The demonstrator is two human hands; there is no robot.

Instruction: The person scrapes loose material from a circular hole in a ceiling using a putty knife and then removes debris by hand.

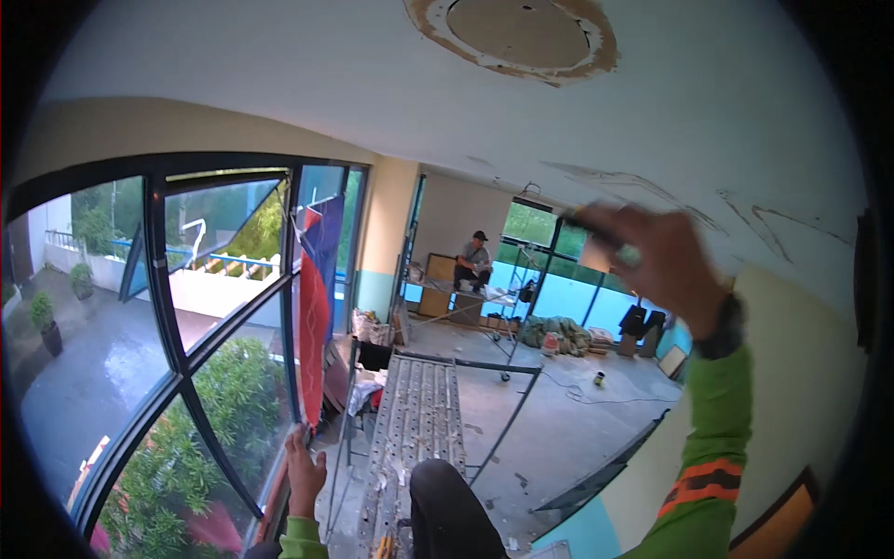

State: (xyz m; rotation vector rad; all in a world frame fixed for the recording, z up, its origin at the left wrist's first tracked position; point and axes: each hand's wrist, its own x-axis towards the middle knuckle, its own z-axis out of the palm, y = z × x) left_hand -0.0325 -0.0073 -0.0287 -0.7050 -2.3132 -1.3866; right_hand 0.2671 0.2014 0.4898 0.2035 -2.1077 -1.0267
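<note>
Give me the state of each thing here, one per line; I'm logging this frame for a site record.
Right hand: raised toward the ceiling, gripping a dark, blurred tool.
Left hand: resting on the dark window frame.
Window sash: swung open outward.
Ceiling: white, with patched streaks and a rough round cut-out.
Scaffold platform: standing level under the person's knee.
Other person: seated at the far end.

Blurred tool (610, 240) in raised right hand (663, 261)
</note>
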